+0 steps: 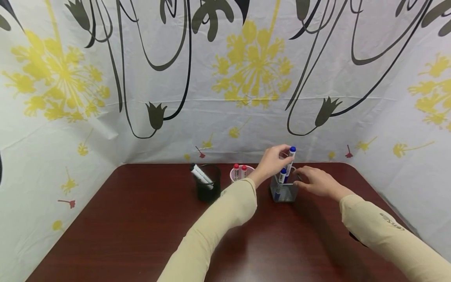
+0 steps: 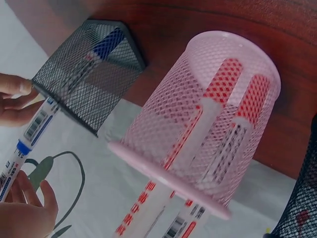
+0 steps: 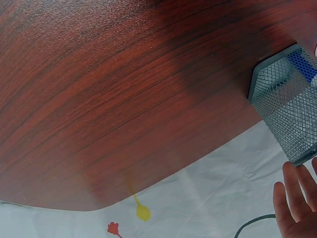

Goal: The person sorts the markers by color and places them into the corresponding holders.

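Note:
My left hand (image 1: 273,161) pinches a white marker with a blue end (image 1: 291,156) above a square grey mesh pen holder (image 1: 284,194). The marker's lower end is at the holder's mouth. Another blue-capped marker (image 1: 282,176) leans inside that holder. On the holder's right side, my right hand (image 1: 318,181) has its fingers at the rim. The right wrist view shows the fingers (image 3: 292,191) fairly straight, with the thumb hidden. In the left wrist view the mesh holder (image 2: 94,74) and the held marker (image 2: 34,126) are near each other.
A pink mesh cup (image 2: 163,134) with two red-capped markers (image 1: 236,168) stands left of the grey holder, partly behind my left arm. Farther left is a black mesh cup (image 1: 208,192) holding black-capped white markers (image 1: 201,175). A patterned cloth (image 1: 197,82) hangs behind the dark red table (image 1: 141,231).

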